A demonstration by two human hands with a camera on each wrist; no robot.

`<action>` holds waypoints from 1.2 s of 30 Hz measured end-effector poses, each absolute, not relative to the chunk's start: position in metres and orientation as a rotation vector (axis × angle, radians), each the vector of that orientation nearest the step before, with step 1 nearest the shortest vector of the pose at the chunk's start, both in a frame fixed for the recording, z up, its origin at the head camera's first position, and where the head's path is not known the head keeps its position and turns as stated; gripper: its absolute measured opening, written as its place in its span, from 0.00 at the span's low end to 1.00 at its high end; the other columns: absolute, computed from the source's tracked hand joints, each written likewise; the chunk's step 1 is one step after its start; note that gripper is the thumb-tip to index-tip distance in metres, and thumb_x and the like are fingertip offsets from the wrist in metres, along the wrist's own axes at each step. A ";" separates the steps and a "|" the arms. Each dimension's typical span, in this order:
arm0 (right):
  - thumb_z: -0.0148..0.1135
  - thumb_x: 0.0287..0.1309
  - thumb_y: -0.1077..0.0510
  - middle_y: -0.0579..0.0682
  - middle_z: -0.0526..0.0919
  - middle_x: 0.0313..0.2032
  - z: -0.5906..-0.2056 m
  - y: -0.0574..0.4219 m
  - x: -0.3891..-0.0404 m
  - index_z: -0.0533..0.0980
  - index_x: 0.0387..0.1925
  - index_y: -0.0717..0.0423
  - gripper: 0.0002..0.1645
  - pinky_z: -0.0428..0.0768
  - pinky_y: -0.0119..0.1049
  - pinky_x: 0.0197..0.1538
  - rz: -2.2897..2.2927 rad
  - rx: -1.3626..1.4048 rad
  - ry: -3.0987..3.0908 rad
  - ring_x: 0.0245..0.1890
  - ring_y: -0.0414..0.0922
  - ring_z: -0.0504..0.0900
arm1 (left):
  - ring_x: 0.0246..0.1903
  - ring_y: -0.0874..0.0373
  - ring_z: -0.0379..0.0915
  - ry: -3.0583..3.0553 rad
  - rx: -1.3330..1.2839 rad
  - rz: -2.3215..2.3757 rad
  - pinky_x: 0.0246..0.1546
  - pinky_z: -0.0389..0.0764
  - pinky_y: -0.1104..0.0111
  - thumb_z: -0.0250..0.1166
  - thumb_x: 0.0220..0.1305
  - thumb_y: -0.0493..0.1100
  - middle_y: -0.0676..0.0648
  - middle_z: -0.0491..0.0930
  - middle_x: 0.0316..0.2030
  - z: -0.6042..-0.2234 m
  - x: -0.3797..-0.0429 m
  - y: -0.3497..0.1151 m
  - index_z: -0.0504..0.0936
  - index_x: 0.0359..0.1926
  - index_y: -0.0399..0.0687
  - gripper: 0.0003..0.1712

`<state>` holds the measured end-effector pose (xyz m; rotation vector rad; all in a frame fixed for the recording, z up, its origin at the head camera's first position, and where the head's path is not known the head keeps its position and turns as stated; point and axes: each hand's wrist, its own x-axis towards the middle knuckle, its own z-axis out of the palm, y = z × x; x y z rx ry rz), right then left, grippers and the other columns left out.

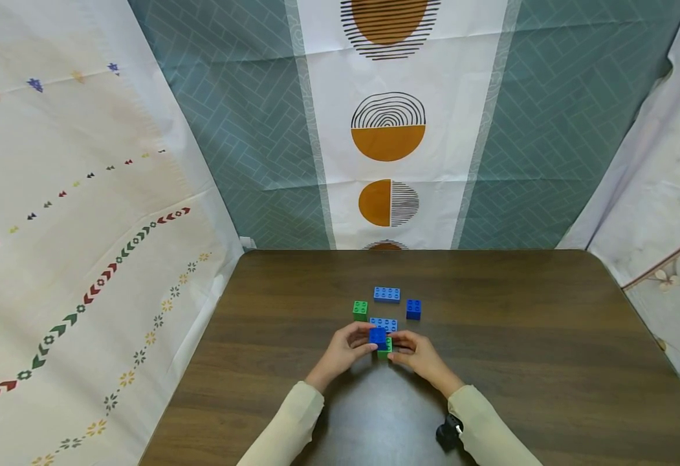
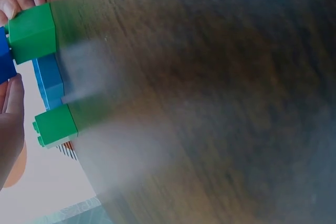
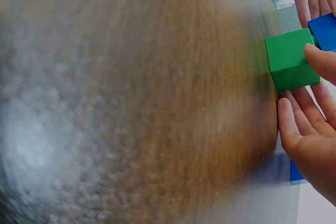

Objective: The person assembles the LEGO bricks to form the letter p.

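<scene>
My left hand (image 1: 347, 353) pinches a dark blue brick (image 1: 377, 337) between thumb and fingers. Directly under it, towards the right, a green brick (image 1: 385, 353) stands on the table, held at its right side by my right hand (image 1: 420, 357). In the right wrist view, the thumb lies against the green brick (image 3: 291, 60). The blue brick (image 3: 324, 31) sits at the studded side of the green one, offset from it; a stud shows between them. Whether the two are pressed together, I cannot tell. Just behind the hands lies a light blue brick (image 1: 383, 324).
Farther back on the brown wooden table (image 1: 520, 323) are a second green brick (image 1: 360, 310), another light blue brick (image 1: 387, 294) and a second dark blue brick (image 1: 413, 309). A small black object (image 1: 449, 432) is by the right sleeve. Patterned cloths hang behind and beside the table.
</scene>
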<state>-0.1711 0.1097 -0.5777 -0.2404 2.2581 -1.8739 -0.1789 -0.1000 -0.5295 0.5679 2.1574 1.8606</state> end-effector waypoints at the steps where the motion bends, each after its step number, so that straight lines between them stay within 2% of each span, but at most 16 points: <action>1: 0.69 0.54 0.64 0.63 0.79 0.50 -0.579 0.110 -0.171 0.74 0.53 0.67 0.24 0.79 0.45 0.55 -1.872 -0.241 2.259 0.52 0.58 0.79 | 0.52 0.38 0.74 2.158 0.567 1.856 0.56 0.75 0.53 0.62 0.61 0.26 0.30 0.75 0.50 -0.530 -0.179 -0.100 0.74 0.55 0.28 0.20; 6: 0.69 0.54 0.64 0.64 0.79 0.51 -0.580 0.110 -0.171 0.74 0.53 0.68 0.25 0.79 0.45 0.55 -1.862 -0.236 2.262 0.52 0.58 0.78 | 0.52 0.40 0.75 2.194 0.604 1.807 0.55 0.77 0.59 0.62 0.61 0.26 0.32 0.76 0.50 -0.529 -0.178 -0.098 0.73 0.55 0.28 0.20; 10: 0.71 0.53 0.61 0.63 0.79 0.50 -0.580 0.110 -0.169 0.75 0.52 0.67 0.26 0.79 0.46 0.54 -1.880 -0.273 2.285 0.52 0.59 0.79 | 0.52 0.39 0.75 2.256 0.680 1.760 0.54 0.77 0.57 0.62 0.61 0.26 0.31 0.76 0.50 -0.526 -0.177 -0.095 0.73 0.54 0.27 0.20; 15: 0.72 0.52 0.57 0.61 0.81 0.47 -0.582 0.111 -0.168 0.76 0.51 0.68 0.28 0.82 0.42 0.50 -1.913 -0.364 2.324 0.48 0.55 0.81 | 0.51 0.41 0.76 2.343 0.720 1.683 0.54 0.78 0.58 0.62 0.61 0.27 0.33 0.77 0.49 -0.523 -0.175 -0.093 0.74 0.54 0.29 0.18; 23: 0.68 0.55 0.65 0.66 0.77 0.53 -0.573 0.108 -0.169 0.73 0.55 0.70 0.26 0.78 0.48 0.56 -1.850 -0.190 2.279 0.53 0.60 0.77 | 0.50 0.41 0.77 2.451 0.821 1.560 0.53 0.78 0.56 0.63 0.61 0.27 0.33 0.78 0.48 -0.515 -0.175 -0.091 0.74 0.52 0.29 0.18; 27: 0.68 0.55 0.65 0.65 0.78 0.53 -0.571 0.109 -0.169 0.73 0.55 0.70 0.26 0.78 0.46 0.56 -1.855 -0.192 2.273 0.53 0.59 0.77 | 0.50 0.41 0.76 2.470 0.839 1.523 0.54 0.78 0.55 0.63 0.61 0.27 0.33 0.78 0.47 -0.514 -0.177 -0.090 0.74 0.52 0.29 0.17; 36: 0.66 0.55 0.69 0.67 0.78 0.51 -0.559 0.106 -0.164 0.72 0.54 0.73 0.24 0.79 0.49 0.54 -1.850 -0.186 2.287 0.52 0.62 0.78 | 0.51 0.47 0.77 2.494 0.858 1.483 0.54 0.78 0.60 0.65 0.61 0.32 0.41 0.80 0.49 -0.552 -0.194 -0.092 0.76 0.54 0.38 0.19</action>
